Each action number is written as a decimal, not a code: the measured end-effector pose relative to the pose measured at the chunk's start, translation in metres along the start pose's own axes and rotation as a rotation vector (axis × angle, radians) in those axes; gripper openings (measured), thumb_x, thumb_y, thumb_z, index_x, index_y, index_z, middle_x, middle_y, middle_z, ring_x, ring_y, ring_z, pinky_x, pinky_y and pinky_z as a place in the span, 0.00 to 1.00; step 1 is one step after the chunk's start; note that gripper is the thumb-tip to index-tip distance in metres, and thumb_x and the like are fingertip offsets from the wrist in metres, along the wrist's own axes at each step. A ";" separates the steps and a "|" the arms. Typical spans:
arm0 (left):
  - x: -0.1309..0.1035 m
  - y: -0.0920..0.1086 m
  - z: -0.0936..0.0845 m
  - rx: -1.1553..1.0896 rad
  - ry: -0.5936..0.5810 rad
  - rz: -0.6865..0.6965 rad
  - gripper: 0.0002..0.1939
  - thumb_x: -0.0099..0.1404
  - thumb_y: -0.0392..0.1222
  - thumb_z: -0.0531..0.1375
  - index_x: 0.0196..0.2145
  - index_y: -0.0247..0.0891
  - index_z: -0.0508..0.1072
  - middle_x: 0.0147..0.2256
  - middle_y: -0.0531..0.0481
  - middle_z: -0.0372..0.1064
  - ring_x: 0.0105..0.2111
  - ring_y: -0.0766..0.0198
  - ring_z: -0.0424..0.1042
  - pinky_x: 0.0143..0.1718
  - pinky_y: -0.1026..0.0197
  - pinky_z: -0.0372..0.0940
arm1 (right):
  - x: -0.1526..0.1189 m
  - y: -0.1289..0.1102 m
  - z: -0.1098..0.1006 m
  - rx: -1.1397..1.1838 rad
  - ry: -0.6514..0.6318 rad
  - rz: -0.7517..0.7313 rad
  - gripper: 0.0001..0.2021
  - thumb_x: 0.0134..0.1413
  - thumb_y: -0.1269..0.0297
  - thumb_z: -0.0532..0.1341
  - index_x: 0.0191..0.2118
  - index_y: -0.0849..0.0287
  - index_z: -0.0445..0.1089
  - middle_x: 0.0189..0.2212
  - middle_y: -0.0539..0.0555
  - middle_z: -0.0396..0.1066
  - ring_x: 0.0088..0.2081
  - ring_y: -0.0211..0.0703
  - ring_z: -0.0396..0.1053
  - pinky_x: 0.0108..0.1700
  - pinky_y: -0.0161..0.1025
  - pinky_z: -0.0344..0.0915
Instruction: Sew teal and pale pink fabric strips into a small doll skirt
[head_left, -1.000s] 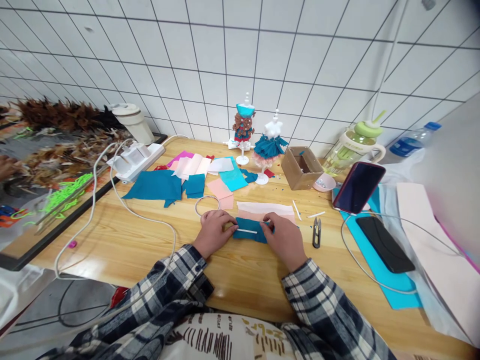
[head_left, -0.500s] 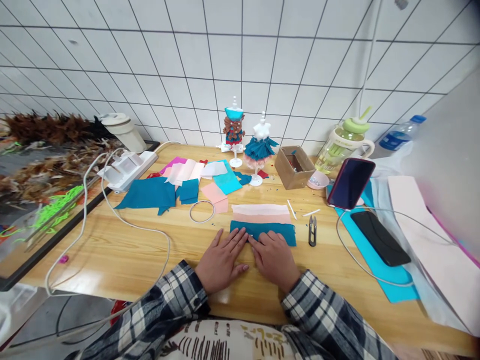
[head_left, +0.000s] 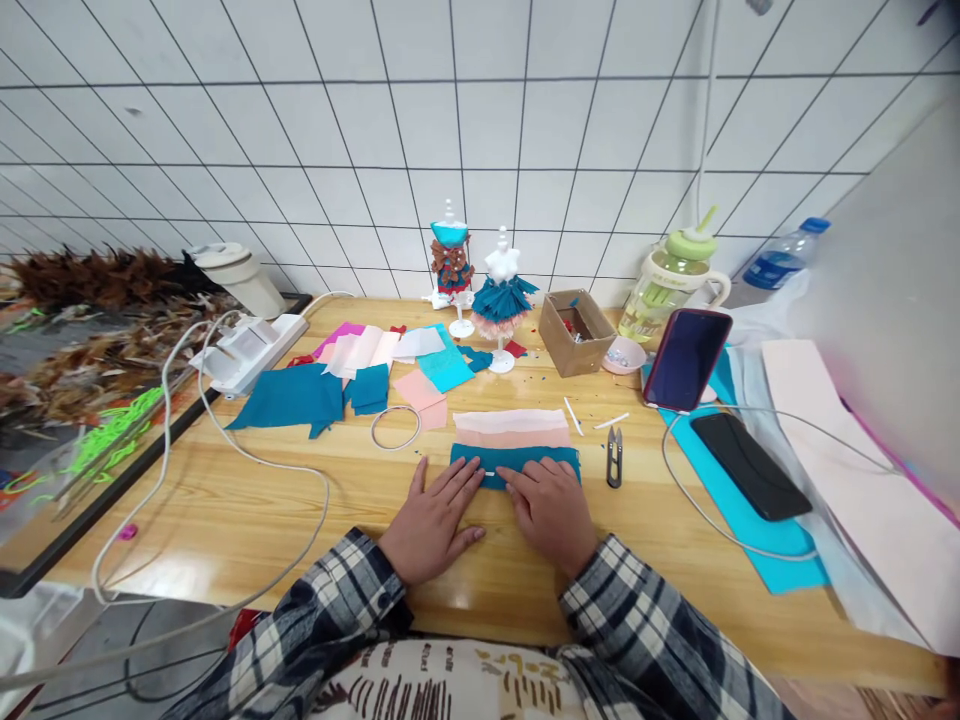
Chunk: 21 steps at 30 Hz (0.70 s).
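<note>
A dark teal strip (head_left: 517, 456) lies flat on the wooden table, its upper edge next to a strip of pink layers (head_left: 511, 428). My left hand (head_left: 431, 520) rests palm down with fingers spread, its fingertips on the left part of the teal strip. On the right part lies my right hand (head_left: 553, 510), index finger stretched out and the other fingers partly bent. Between the two hands a small white piece (head_left: 489, 473) sits on the teal strip, near the right index fingertip.
Small scissors (head_left: 614, 458) and white sticks lie right of the strips. A metal ring (head_left: 396, 427) and coloured pieces are at the left. Farther back stand two dressed mini mannequins (head_left: 501, 300) and a cardboard box (head_left: 576, 340). Phones (head_left: 750, 466) and a white cable lie at the right.
The view has shifted slightly. My hands have moved a little apart, and more of the small white piece shows between them on the teal strip.
</note>
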<state>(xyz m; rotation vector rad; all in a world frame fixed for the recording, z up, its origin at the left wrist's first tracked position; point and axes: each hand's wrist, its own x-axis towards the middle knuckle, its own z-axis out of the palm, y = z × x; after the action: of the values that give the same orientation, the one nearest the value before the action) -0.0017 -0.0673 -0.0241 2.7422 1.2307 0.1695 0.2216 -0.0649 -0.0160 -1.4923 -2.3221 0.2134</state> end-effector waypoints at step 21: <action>-0.003 -0.002 -0.008 0.131 0.151 0.036 0.27 0.67 0.46 0.54 0.62 0.54 0.59 0.64 0.45 0.52 0.63 0.44 0.50 0.59 0.36 0.43 | -0.014 0.046 -0.006 0.153 0.011 0.128 0.12 0.64 0.66 0.52 0.46 0.55 0.72 0.38 0.53 0.75 0.41 0.47 0.70 0.44 0.43 0.64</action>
<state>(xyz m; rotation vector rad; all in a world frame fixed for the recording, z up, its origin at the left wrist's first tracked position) -0.0067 -0.0679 -0.0168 2.9118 1.2725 0.3167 0.2681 -0.0580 -0.0289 -1.5618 -2.1509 0.4063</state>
